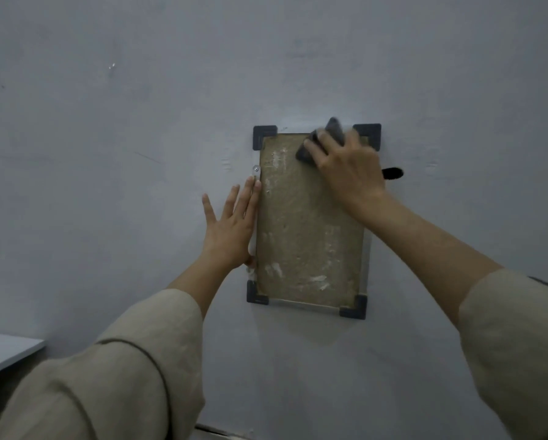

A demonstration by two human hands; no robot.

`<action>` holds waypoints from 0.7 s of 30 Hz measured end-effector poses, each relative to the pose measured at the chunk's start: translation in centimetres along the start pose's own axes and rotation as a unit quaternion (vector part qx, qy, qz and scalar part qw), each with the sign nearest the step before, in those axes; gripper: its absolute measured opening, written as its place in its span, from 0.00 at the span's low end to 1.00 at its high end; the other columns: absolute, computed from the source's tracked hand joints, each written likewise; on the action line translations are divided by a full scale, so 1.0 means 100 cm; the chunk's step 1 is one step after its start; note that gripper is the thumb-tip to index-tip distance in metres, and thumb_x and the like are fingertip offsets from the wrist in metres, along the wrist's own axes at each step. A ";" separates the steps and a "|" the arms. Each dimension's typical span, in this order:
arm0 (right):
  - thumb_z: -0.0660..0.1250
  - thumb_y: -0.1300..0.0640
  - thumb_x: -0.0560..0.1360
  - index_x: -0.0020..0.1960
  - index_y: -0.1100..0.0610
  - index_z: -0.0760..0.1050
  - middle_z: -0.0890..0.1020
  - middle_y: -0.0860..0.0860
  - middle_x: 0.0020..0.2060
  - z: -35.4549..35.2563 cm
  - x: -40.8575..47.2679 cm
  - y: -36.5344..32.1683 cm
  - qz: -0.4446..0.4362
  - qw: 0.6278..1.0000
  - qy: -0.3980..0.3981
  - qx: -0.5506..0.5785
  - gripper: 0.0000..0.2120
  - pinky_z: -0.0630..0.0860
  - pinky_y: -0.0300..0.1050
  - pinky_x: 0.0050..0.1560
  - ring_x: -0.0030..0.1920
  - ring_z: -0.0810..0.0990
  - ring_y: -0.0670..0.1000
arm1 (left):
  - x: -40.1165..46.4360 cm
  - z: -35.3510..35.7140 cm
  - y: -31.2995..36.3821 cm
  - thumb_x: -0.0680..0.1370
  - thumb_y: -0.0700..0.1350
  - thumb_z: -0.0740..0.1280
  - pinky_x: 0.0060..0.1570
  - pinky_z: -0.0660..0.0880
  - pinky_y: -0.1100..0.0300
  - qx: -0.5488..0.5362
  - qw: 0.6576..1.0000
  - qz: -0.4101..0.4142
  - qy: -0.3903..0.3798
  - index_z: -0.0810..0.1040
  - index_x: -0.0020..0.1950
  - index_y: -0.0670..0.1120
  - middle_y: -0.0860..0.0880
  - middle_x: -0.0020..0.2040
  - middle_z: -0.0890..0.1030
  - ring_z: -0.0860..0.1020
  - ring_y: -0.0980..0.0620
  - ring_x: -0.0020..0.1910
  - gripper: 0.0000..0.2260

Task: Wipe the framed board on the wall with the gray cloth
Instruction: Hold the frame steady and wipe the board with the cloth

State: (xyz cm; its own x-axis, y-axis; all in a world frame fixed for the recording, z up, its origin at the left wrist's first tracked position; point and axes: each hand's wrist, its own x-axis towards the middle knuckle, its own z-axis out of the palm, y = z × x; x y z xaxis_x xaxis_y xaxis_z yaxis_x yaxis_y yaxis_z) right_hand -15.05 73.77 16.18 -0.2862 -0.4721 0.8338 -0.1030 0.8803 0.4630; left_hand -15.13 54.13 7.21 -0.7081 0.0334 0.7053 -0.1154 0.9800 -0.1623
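Observation:
The framed board [304, 236] hangs on the grey wall, a tan panel with white smears and dark corner caps. My right hand [345, 168] presses the gray cloth [333, 131] flat against the board's top right part, fingers spread over it. A dark end of the cloth sticks out past the frame's right edge, behind my wrist. My left hand [231, 227] lies flat and open on the wall, fingers apart, its edge against the frame's left side, holding nothing.
The grey wall [139, 154] fills the view. A white tabletop corner [6, 350] juts in at the lower left. A strip of skirting or floor edge [221, 431] shows at the bottom.

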 end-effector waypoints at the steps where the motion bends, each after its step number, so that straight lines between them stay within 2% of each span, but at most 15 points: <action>1: 0.54 0.64 0.80 0.73 0.59 0.59 0.62 0.59 0.72 -0.001 0.003 -0.002 0.018 1.000 -0.001 0.000 0.22 0.76 0.54 0.48 0.61 0.69 0.65 | 0.000 0.000 0.000 0.61 0.59 0.76 0.67 0.39 0.31 0.000 1.000 0.000 0.002 0.22 0.66 0.47 0.49 0.75 0.31 0.35 0.46 0.75 0.64; 2: 0.54 0.65 0.80 0.74 0.60 0.58 0.62 0.59 0.72 -0.001 0.004 -0.007 0.012 1.000 -0.003 -0.001 0.22 0.76 0.53 0.47 0.61 0.69 0.64 | 0.000 0.000 0.000 0.61 0.58 0.77 0.67 0.39 0.31 -0.001 1.000 0.000 0.004 0.22 0.67 0.47 0.49 0.75 0.31 0.36 0.46 0.75 0.64; 6: 0.54 0.65 0.80 0.73 0.59 0.58 0.63 0.58 0.71 0.005 -0.004 -0.020 -0.128 0.991 -0.014 -0.038 0.22 0.76 0.48 0.46 0.59 0.71 0.60 | 0.000 0.000 0.000 0.61 0.59 0.77 0.67 0.38 0.31 -0.006 1.000 0.002 0.003 0.24 0.69 0.46 0.49 0.75 0.31 0.35 0.46 0.75 0.64; 11: 0.54 0.64 0.80 0.72 0.59 0.61 0.65 0.59 0.70 -0.004 0.021 -0.007 -0.011 1.000 0.018 -0.018 0.20 0.75 0.50 0.44 0.58 0.71 0.62 | 0.000 0.000 -0.001 0.61 0.59 0.76 0.66 0.37 0.31 -0.003 1.000 0.004 0.003 0.23 0.68 0.47 0.49 0.75 0.31 0.35 0.46 0.75 0.64; 13: 0.55 0.65 0.80 0.73 0.60 0.59 0.62 0.60 0.71 -0.004 0.015 -0.021 -0.043 0.999 0.004 -0.015 0.22 0.75 0.49 0.46 0.58 0.71 0.62 | -0.001 0.000 -0.001 0.62 0.58 0.76 0.66 0.37 0.31 0.001 1.000 0.003 0.004 0.22 0.67 0.46 0.49 0.75 0.30 0.35 0.46 0.75 0.63; 16: 0.56 0.65 0.80 0.73 0.56 0.59 0.63 0.57 0.71 0.000 0.006 -0.027 -0.144 0.989 -0.008 -0.037 0.23 0.75 0.47 0.45 0.58 0.71 0.60 | 0.000 -0.001 -0.002 0.62 0.60 0.75 0.66 0.37 0.31 0.006 1.000 0.004 0.004 0.22 0.67 0.46 0.48 0.75 0.30 0.34 0.46 0.75 0.63; 18: 0.57 0.64 0.80 0.72 0.56 0.62 0.66 0.56 0.69 -0.001 0.018 -0.014 -0.116 0.993 0.009 -0.028 0.21 0.74 0.48 0.44 0.58 0.72 0.60 | 0.000 0.001 -0.002 0.62 0.60 0.75 0.66 0.36 0.32 -0.001 1.000 0.005 0.003 0.21 0.66 0.47 0.48 0.74 0.30 0.34 0.46 0.75 0.63; 21: 0.55 0.63 0.80 0.72 0.58 0.62 0.65 0.58 0.69 -0.004 0.028 -0.013 -0.001 1.000 0.019 -0.006 0.20 0.74 0.51 0.45 0.59 0.71 0.62 | 0.001 0.002 -0.002 0.62 0.59 0.76 0.66 0.36 0.32 -0.003 1.000 0.007 0.004 0.21 0.66 0.47 0.49 0.74 0.30 0.34 0.46 0.75 0.64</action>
State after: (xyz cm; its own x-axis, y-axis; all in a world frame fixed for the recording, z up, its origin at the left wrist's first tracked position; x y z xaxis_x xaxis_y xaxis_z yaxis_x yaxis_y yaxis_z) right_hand -15.37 71.29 17.97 -0.2500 -0.4750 0.8437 -0.0922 0.8791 0.4676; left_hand -15.31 53.91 7.14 -0.7039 0.0484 0.7086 -0.1012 0.9807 -0.1675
